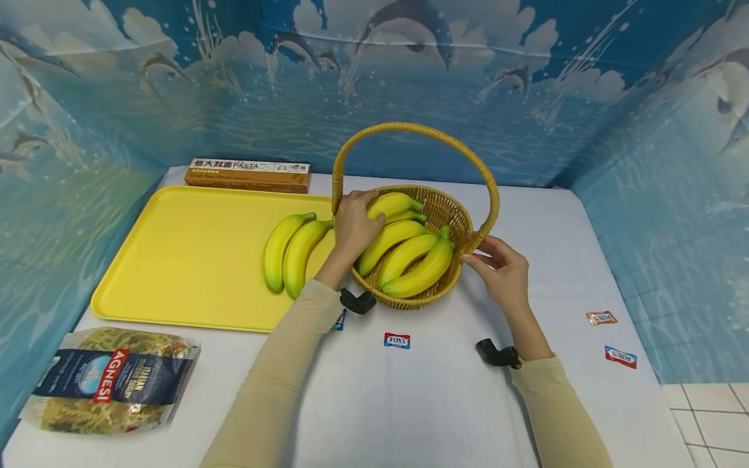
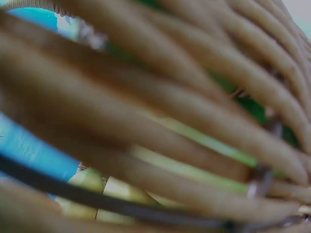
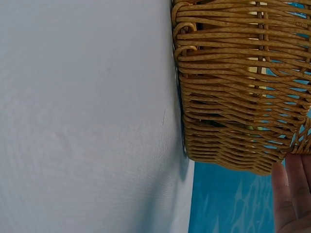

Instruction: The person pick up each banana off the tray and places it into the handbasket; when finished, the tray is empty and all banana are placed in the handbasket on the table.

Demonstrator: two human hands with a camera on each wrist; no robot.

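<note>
A wicker basket (image 1: 430, 301) with a tall hooped handle (image 1: 409, 128) stands on the white table, and several yellow bananas (image 1: 420, 270) lie in it. At its left side my left hand (image 1: 353, 226) reaches over the rim and grips the end of a banana (image 1: 393, 204), thumb and fingers around it. The left wrist view is filled with blurred wicker strands (image 2: 146, 97), with yellow-green fruit behind. My right hand (image 1: 504, 272) pinches the right rim by the handle's foot; in the right wrist view its fingers (image 3: 294, 182) touch the woven wall (image 3: 233, 97).
Left of the basket, a yellow tray (image 1: 175, 253) bears more bananas (image 1: 283, 250). A pasta box (image 1: 248, 177) stands behind it, and a bag of Agnesi pasta (image 1: 111, 380) lies in front. Small wrapped sweets (image 1: 397, 340) are scattered nearby, two at the right (image 1: 620, 357). Dolphin-print curtains (image 1: 409, 78) enclose the table.
</note>
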